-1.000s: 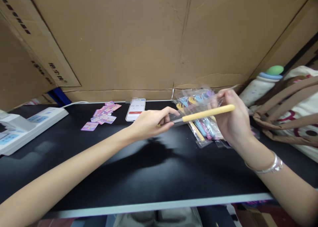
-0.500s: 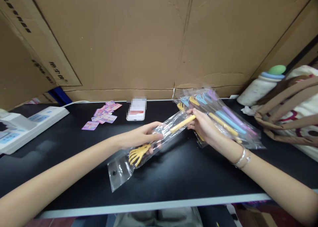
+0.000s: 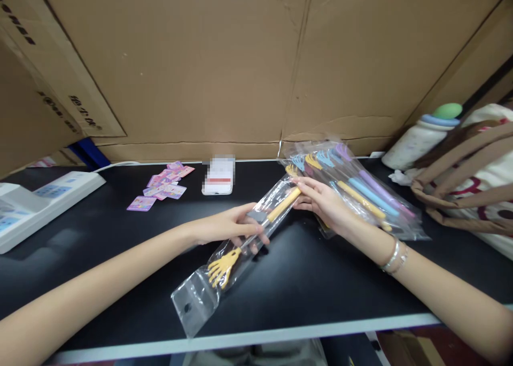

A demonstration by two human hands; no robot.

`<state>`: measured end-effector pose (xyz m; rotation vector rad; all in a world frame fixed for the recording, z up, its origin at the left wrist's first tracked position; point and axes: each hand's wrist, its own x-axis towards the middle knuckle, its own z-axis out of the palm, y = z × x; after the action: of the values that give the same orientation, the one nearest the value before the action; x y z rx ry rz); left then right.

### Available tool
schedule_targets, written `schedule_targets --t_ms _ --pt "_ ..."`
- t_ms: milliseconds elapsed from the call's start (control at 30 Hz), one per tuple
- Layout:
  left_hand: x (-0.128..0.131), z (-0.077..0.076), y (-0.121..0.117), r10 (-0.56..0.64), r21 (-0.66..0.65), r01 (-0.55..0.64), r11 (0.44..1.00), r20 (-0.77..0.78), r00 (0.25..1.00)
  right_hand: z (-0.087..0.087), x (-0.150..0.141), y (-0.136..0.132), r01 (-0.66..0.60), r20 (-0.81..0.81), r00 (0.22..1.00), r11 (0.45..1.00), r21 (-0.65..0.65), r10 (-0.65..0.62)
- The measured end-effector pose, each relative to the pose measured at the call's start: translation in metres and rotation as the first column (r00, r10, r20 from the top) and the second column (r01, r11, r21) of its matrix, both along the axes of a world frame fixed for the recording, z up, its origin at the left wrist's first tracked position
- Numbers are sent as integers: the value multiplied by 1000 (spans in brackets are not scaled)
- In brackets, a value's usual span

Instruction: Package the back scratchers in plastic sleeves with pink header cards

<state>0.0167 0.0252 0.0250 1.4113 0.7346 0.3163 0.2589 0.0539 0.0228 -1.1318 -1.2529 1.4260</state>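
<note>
A yellow back scratcher [image 3: 284,204] with a hand-shaped head lies slantwise in a clear plastic sleeve [image 3: 196,302], held above the black table. My left hand [image 3: 239,228] grips the sleeve around its middle, fingers closed about the shaft. At the handle end, my right hand [image 3: 320,200] pinches the sleeve between thumb and fingers. The yellow head points down toward the near left. Just behind my right hand, several more bagged back scratchers [image 3: 363,197] in yellow, blue and purple lie in a pile; my hand and wrist hide part of them.
Small pink and purple cards [image 3: 164,187] lie scattered at the back left, with a white phone [image 3: 217,179] beside them. A white power strip [image 3: 52,195] sits far left. On the right are a white bottle [image 3: 419,141] and a bag [image 3: 473,179]. Cardboard [image 3: 208,61] walls the back.
The bagged back scratcher has tilted more steeply, its head end dropping nearer the table's front edge. My right hand has shifted slightly left with the handle end. Both hands keep their hold.
</note>
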Motion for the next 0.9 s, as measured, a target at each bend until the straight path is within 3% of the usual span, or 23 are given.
schedule_targets --t_ms 200,467,900 --pt "7 -3 0 27 -40 -25 999 41 999 -1 -2 -2 -23 18 1000 1000 1 23" --pt "4 -9 -2 133 -78 -122 989 152 979 0 0 -5 -62 -122 991 998 11 63" --pt "5 -5 -5 64 -4 -64 998 79 995 -5 -1 -2 -61 -19 998 998 12 61"
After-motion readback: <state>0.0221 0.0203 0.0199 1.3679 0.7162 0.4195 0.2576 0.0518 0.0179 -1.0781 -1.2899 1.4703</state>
